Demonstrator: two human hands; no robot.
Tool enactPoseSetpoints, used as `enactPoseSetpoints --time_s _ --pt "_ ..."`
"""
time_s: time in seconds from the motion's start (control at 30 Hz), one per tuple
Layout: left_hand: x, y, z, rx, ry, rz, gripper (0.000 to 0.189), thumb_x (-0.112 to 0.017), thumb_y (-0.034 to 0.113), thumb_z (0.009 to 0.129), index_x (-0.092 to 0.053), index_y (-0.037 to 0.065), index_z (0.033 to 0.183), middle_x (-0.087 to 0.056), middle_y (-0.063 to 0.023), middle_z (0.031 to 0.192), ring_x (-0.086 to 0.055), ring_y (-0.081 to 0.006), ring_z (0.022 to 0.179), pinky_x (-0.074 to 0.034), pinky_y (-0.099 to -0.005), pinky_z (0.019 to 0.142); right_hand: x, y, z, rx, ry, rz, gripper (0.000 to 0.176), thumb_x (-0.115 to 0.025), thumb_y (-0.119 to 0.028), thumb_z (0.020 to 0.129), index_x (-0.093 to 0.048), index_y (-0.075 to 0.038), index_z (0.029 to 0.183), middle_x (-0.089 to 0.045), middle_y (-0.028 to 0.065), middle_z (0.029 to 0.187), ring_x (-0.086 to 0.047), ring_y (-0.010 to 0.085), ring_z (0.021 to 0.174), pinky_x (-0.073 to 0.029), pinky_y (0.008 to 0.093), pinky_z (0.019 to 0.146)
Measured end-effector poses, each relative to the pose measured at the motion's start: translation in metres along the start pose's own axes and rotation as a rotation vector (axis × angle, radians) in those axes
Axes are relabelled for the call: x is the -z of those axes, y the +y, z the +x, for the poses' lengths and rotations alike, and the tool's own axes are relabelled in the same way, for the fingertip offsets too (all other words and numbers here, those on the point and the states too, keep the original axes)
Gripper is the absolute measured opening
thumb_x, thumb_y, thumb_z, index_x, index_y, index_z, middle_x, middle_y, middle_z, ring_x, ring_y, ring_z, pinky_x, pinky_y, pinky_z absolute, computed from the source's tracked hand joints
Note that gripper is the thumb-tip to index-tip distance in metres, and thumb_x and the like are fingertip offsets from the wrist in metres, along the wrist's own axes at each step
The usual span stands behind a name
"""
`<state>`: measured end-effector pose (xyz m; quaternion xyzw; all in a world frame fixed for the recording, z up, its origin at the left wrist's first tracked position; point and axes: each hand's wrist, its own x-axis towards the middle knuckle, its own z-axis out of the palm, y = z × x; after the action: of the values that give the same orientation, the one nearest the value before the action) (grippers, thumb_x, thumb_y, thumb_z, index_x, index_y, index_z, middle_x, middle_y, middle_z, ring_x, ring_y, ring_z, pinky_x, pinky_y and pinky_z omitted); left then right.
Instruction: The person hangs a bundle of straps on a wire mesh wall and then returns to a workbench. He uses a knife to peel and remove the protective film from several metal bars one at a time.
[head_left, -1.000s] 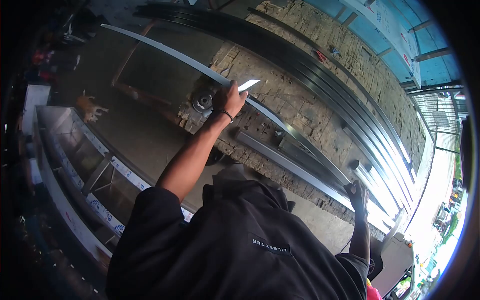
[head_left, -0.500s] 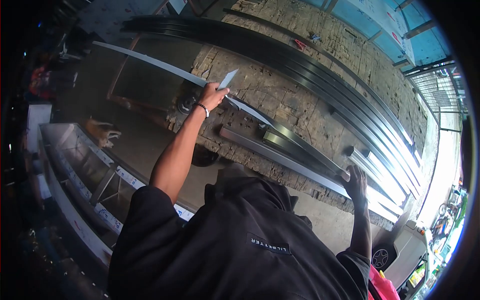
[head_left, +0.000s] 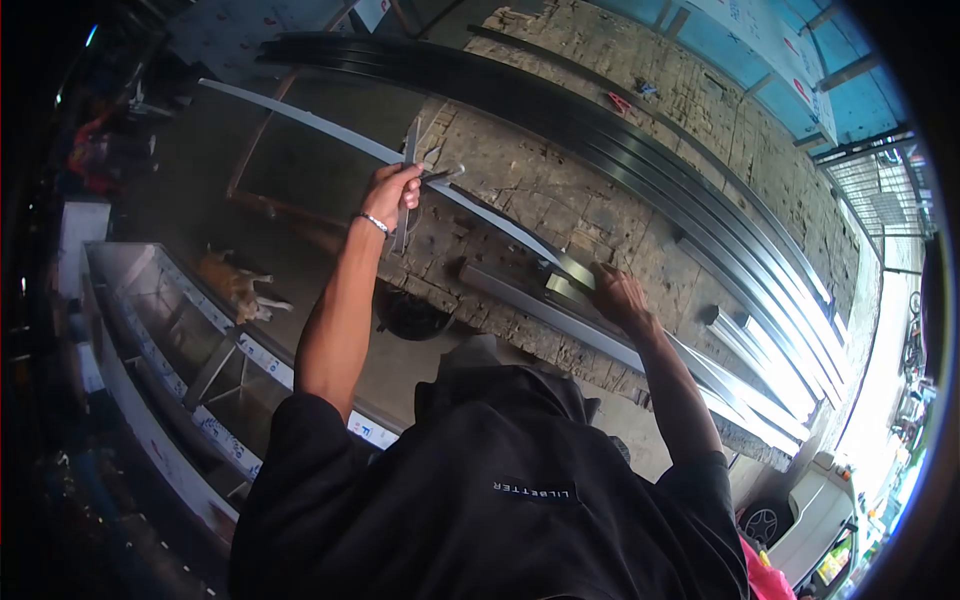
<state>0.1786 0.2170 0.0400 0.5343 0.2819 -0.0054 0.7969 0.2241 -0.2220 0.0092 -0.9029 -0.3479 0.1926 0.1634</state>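
Note:
My left hand (head_left: 397, 192) is closed round a long thin metal strip (head_left: 310, 125) near the bench's left edge. Flat grey metal arms (head_left: 410, 145) stick out crosswise from the same fist; what tool they belong to is unclear. Further right, my right hand (head_left: 622, 297) has its fingers wrapped over the strip's edge, beside a short brassy-looking channel piece (head_left: 566, 289). A grey square bar (head_left: 500, 285) lies along the near side of the bench, below the strip.
Long dark metal profiles (head_left: 560, 115) cross the worn wooden bench (head_left: 500, 150). A small red clamp (head_left: 618, 101) lies beyond them. Short channels (head_left: 755, 350) rest at the right. A metal trough frame (head_left: 170, 340) and a lying animal (head_left: 238, 285) are on the left.
My right hand has moved left along the strip, toward the brassy piece. My left hand has shifted slightly left, and the flat metal arms in it have turned and now show crossed.

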Motion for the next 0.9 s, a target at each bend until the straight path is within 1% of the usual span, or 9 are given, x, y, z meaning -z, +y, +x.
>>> enactPoseSetpoints --time_s 0.2,0.3,0.37,0.43,0.47,0.57,0.77,0.83,0.9 --pt "0.066 0.036 0.028 0.122 0.019 -0.379 0.016 -0.068 0.017 0.098 -0.056 0.012 0.088 -0.046 0.0052 0.064 -0.040 -0.0063 0.051 -0.033 -0.0233 0.050 0.020 -0.016 -0.005 0.078 0.142 -0.102 0.035 -0.073 -0.036 0.090 -0.063 -0.004 0.100 -0.060 0.0117 0.098 -0.066 0.0311 0.088 -0.055 0.0431 0.069" --pt "0.096 0.068 0.047 0.131 0.006 -0.525 0.012 -0.067 0.017 0.098 -0.058 0.013 0.091 -0.047 0.0042 0.063 -0.042 -0.0077 0.052 -0.034 -0.0241 0.050 0.043 -0.030 -0.004 0.008 0.170 -0.133 0.033 -0.073 -0.036 0.090 -0.063 -0.005 0.098 -0.060 0.0111 0.100 -0.065 0.0291 0.091 -0.055 0.0405 0.068" --pt "0.128 0.094 0.062 0.068 -0.008 -0.698 0.009 -0.066 0.015 0.097 -0.059 0.012 0.093 -0.048 0.0038 0.063 -0.043 -0.0091 0.053 -0.035 -0.0245 0.051 0.058 -0.035 -0.004 -0.001 0.179 -0.190 0.039 -0.072 -0.042 0.091 -0.061 -0.006 0.103 -0.065 0.0130 0.095 -0.068 0.0310 0.084 -0.055 0.0406 0.064" --pt "0.160 0.124 0.071 0.024 0.007 -0.732 0.006 -0.066 0.014 0.097 -0.061 0.012 0.095 -0.047 0.0035 0.064 -0.044 -0.0097 0.053 -0.035 -0.0250 0.051 0.070 -0.034 -0.004 -0.197 0.001 -0.221 0.047 -0.071 -0.049 0.091 -0.057 -0.007 0.108 -0.069 0.0156 0.083 -0.070 0.0345 0.071 -0.055 0.0437 0.060" --pt "0.177 0.136 0.074 0.010 0.024 -0.741 0.009 -0.065 0.014 0.097 -0.059 0.011 0.091 -0.047 0.0031 0.063 -0.044 -0.0100 0.053 -0.036 -0.0253 0.052 0.063 -0.021 -0.005 -0.152 0.036 -0.248 0.053 -0.069 -0.054 0.090 -0.053 -0.009 0.111 -0.070 0.0160 0.073 -0.069 0.0369 0.062 -0.054 0.0467 0.057" --pt "0.233 0.170 0.080 -0.048 0.117 -0.746 0.028 -0.059 0.015 0.100 -0.049 0.008 0.075 -0.043 0.0015 0.062 -0.043 -0.0113 0.053 -0.035 -0.0258 0.052 0.073 -0.034 -0.006 -0.190 0.052 -0.241 0.052 -0.070 -0.054 0.090 -0.053 -0.009 0.111 -0.071 0.0151 0.074 -0.070 0.0368 0.064 -0.054 0.0462 0.057" --pt "0.341 0.233 0.057 -0.266 0.292 -0.723 0.029 -0.056 0.015 0.101 -0.045 0.008 0.075 -0.040 -0.0003 0.063 -0.042 -0.0142 0.056 -0.035 -0.0272 0.052 0.066 -0.034 -0.009 -0.180 0.156 -0.293 0.044 -0.076 -0.044 0.088 -0.051 -0.011 0.102 -0.071 0.0127 0.075 -0.070 0.0355 0.066 -0.052 0.0452 0.056" --pt "0.398 0.256 0.051 -0.474 0.239 -0.844 0.028 -0.055 0.013 0.101 -0.044 0.008 0.076 -0.038 -0.0012 0.066 -0.042 -0.0157 0.059 -0.035 -0.0278 0.052 0.063 -0.033 -0.010 -0.205 0.229 -0.278 0.042 -0.077 -0.042 0.086 -0.053 -0.011 0.099 -0.071 0.0126 0.079 -0.070 0.0353 0.067 -0.051 0.0457 0.056" --pt "0.441 0.293 0.026 -0.644 0.351 -0.805 0.026 -0.055 0.013 0.101 -0.044 0.008 0.078 -0.038 -0.0018 0.070 -0.041 -0.0172 0.062 -0.035 -0.0287 0.053 0.064 -0.038 -0.010 -0.265 0.231 -0.266 0.038 -0.079 -0.037 0.085 -0.054 -0.011 0.097 -0.070 0.0124 0.082 -0.069 0.0352 0.069 -0.051 0.0463 0.057"
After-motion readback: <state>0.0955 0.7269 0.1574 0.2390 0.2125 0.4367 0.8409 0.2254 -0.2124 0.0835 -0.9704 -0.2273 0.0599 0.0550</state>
